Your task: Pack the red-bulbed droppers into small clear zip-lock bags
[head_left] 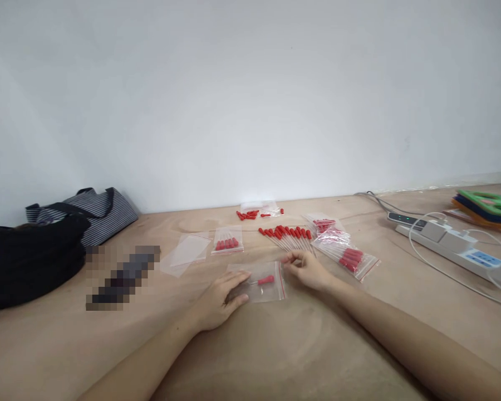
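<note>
In the middle of the table lies a clear zip bag point(256, 294) with a red line along its right edge. Inside it is one dropper point(266, 279) with a red bulb. My left hand point(219, 301) rests on the bag's left end, thumb and fingers apart. My right hand point(304, 270) is at the bag's upper right corner with its fingers curled together; whatever they pinch is too small to make out. Just behind it, loose droppers point(292, 238) lie fanned out, red bulbs pointing away from me.
Filled dropper bags point(350, 259) lie on the right, another filled bag point(227, 239) left of centre, beside flat bags point(187, 250). Loose red bulbs point(247, 215) lie near the wall. A power strip point(455, 245) with cables stands right; a black bag point(33, 262) and blurred dark object point(127, 278) are left.
</note>
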Demonstrator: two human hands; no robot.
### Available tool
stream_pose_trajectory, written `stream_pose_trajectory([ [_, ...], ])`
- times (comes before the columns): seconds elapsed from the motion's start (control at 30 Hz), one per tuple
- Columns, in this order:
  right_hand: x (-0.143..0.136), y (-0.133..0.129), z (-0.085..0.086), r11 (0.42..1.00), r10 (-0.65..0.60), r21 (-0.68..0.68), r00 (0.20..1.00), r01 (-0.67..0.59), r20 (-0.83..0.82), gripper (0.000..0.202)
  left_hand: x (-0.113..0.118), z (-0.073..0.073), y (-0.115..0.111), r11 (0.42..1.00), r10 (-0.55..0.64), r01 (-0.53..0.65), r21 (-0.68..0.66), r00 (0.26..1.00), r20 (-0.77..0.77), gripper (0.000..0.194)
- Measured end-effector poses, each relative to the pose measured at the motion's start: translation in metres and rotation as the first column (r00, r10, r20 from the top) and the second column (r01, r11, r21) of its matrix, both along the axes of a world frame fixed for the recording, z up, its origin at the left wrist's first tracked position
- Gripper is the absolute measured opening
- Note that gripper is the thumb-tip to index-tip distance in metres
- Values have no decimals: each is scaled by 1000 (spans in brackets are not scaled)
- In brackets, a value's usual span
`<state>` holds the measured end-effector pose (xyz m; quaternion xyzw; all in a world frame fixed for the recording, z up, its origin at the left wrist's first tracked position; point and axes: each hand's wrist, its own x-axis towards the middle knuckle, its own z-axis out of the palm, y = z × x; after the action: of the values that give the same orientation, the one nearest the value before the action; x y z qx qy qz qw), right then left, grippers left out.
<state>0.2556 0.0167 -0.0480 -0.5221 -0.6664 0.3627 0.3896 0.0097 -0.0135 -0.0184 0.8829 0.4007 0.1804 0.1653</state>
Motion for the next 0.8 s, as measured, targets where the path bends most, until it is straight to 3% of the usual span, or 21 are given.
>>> stream_pose_trajectory([
  [0.13,18,33,18,951,-300,163,904,261,304,11,3,-2,0,1000,9,-8,24,1000,-24,37],
  [0.33,6,82,20,905,-412,89,802,417,433,32,7,-3,2,999,-29,29,36,1000,-4,36],
  [0.57,-5,95,13,899,-400,24,800,437,447,18,6,-6,2,997,-61,59,-40,997,-45,41],
  [0.7,0,85,25,912,-396,73,822,403,409,34,6,-6,2,997,-58,55,-49,997,-50,42],
  [0.8,12,64,31,931,-357,191,886,311,297,45,6,-6,2,997,-60,58,-46,997,-53,42],
])
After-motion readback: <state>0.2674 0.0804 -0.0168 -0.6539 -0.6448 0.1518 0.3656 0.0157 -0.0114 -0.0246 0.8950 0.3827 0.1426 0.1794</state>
